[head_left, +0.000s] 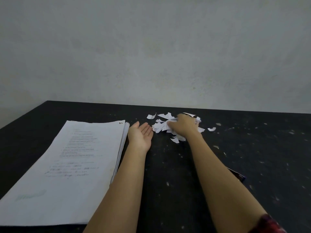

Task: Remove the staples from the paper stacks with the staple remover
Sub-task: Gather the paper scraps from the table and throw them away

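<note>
Left hand [141, 135] palm up, fingers straight, frame centre, right hand [183, 126] back-up on paper scraps [161, 127], grip hidden, paper stack [67, 165] lower left on black table [252, 157].

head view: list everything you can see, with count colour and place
paper stack: one, white with printed text, left side of table
paper scraps: one pile plus loose bits, white, far middle of table
dark object: one, dark with blue, right of the right forearm, partly hidden, cannot tell what
table: one, black with pale specks, across lower frame
wall: one, grey, behind table
sleeve: one, red, bottom right
left hand: one, palm up, fingers straight, between stack and scraps
right hand: one, fingers curled into the scraps
</note>
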The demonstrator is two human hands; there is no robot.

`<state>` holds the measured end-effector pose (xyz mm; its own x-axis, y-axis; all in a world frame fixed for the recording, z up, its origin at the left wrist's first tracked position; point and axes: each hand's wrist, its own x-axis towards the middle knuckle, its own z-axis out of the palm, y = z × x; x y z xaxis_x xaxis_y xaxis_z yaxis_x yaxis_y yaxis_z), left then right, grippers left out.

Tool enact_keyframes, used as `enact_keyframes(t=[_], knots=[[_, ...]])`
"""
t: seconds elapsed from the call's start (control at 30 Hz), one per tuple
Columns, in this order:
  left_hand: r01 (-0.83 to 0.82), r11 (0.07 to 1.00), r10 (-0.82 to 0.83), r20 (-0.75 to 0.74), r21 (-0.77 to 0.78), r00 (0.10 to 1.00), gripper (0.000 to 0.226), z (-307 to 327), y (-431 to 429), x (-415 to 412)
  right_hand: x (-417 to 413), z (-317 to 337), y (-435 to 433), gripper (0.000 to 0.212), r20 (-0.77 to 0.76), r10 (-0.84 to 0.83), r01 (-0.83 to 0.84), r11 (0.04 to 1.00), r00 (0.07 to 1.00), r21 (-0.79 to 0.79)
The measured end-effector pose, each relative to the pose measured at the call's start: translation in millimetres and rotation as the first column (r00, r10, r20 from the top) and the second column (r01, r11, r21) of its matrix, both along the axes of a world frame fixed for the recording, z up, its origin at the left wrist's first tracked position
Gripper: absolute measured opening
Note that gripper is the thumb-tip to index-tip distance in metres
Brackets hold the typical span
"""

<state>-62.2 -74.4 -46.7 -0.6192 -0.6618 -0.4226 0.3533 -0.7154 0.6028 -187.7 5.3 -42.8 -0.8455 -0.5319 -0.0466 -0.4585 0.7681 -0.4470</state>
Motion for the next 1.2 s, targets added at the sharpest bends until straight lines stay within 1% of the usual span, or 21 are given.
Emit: enact_keyframes(t=[0.07,0.13,0.17,0.23,0.3,0.37,0.4,0.43,0.5,0.53,0.6,0.63,0.7,0.73,0.8,0.83,0.87,0.93,1.0,1.13,1.2], knots=[[0.056,0.998,-0.056,0.011,-0.013,0.998,0.047,-2.6,1.3,-4.7,11.1,-2.4,-1.4,0.033,-0.041,0.117,-0.119,0.992,0.992,-0.048],[0.093,0.995,-0.093,0.007,-0.022,0.996,0.046,-3.9,1.9,-4.9,19.2,-0.7,-3.0,0.021,-0.033,0.217,-0.219,0.973,0.976,-0.066],[0.101,0.995,-0.101,0.003,-0.019,0.995,0.044,-4.8,2.0,-4.8,19.7,1.9,-3.0,0.019,-0.02,0.233,-0.234,0.968,0.972,-0.092],[0.107,0.994,-0.107,-0.017,0.0,0.994,0.043,-6.0,0.4,-2.0,17.3,9.4,-1.5,0.022,0.013,0.167,-0.16,0.964,0.986,-0.214],[0.106,0.994,-0.105,-0.044,0.024,0.993,0.042,-5.6,-0.7,2.0,10.6,14.5,3.1,0.031,0.013,0.002,0.002,0.943,1.0,-0.333],[0.097,0.995,-0.096,-0.046,0.038,0.994,0.043,-5.4,-2.0,5.3,2.5,17.1,8.5,0.038,0.009,-0.156,0.148,0.914,0.988,-0.378],[0.094,0.995,-0.092,-0.041,0.039,0.995,0.043,-5.4,-2.1,6.9,-2.0,17.3,11.2,0.038,0.011,-0.229,0.219,0.911,0.973,-0.351],[0.092,0.995,-0.09,-0.039,0.039,0.995,0.042,-5.2,-2.1,8.1,-7.3,16.9,13.3,0.039,0.02,-0.302,0.295,0.912,0.953,-0.285],[0.096,0.995,-0.094,-0.04,0.042,0.995,0.041,-5.4,-1.2,9.7,-14.1,14.7,17.4,0.046,0.082,-0.405,0.411,0.908,0.911,-0.078],[0.099,0.994,-0.097,-0.045,0.045,0.994,0.04,-5.6,-0.6,10.5,-14.5,12.5,19.0,0.05,0.128,-0.424,0.427,0.904,0.896,0.006],[0.107,0.992,-0.102,-0.085,0.064,0.991,0.037,-6.3,0.4,11.4,-12.1,6.5,18.7,0.049,0.151,-0.397,0.39,0.918,0.905,0.075],[0.111,0.99,-0.101,-0.12,0.083,0.988,0.037,-6.2,1.0,12.0,-10.0,3.0,17.1,0.043,0.125,-0.351,0.348,0.936,0.928,0.052],[0.116,0.987,-0.095,-0.176,0.113,0.98,0.04,-5.8,2.6,13.4,-5.1,-2.6,13.5,0.025,0.06,-0.215,0.221,0.97,0.975,-0.106],[0.117,0.986,-0.094,-0.185,0.117,0.978,0.042,-5.4,3.1,14.2,0.2,-2.9,12.0,0.02,0.054,-0.137,0.145,0.968,0.989,-0.204],[0.11,0.987,-0.088,-0.175,0.12,0.981,0.046,-5.1,3.8,16.0,11.7,-2.2,11.0,0.027,0.103,0.014,0.023,0.937,0.995,-0.347],[0.103,0.987,-0.082,-0.166,0.12,0.983,0.049,-5.0,3.9,17.4,16.7,-0.8,11.4,0.034,0.12,0.077,-0.028,0.929,0.99,-0.369],[0.096,0.988,-0.075,-0.159,0.123,0.984,0.051,-4.8,4.1,18.8,20.2,0.7,12.7,0.04,0.117,0.129,-0.08,0.932,0.985,-0.355],[0.086,0.987,-0.064,-0.157,0.134,0.985,0.056,-5.4,4.7,22.4,21.9,2.2,15.7,0.037,0.085,0.211,-0.176,0.935,0.974,-0.307],[0.083,0.987,-0.061,-0.16,0.138,0.985,0.056,-5.7,5.9,26.4,21.0,5.0,20.4,0.036,0.047,0.203,-0.178,0.929,0.978,-0.325],[0.091,0.986,-0.069,-0.16,0.136,0.985,0.054,-5.4,11.1,31.8,20.0,9.4,32.3,0.038,0.008,-0.043,0.042,0.87,0.999,-0.491],[0.098,0.987,-0.078,-0.155,0.127,0.985,0.053,-5.0,13.6,33.8,18.8,10.5,35.9,0.031,0.024,-0.106,0.104,0.869,0.994,-0.483]])
